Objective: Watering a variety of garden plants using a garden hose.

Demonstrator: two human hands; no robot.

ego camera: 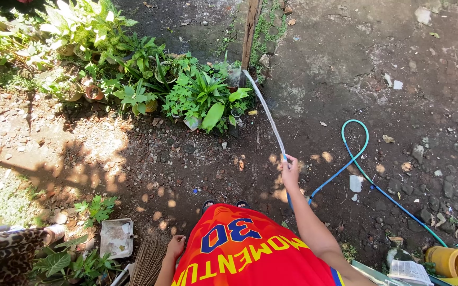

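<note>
Right arm extended forward, right hand (290, 170) closed in a grip. Left arm hangs down, left hand (175, 247) loosely curled.

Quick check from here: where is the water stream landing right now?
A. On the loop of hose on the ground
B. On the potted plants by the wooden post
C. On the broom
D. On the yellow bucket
B: the stream arcs from the hose end in the right hand up to the potted plants beside the wooden post.
</note>
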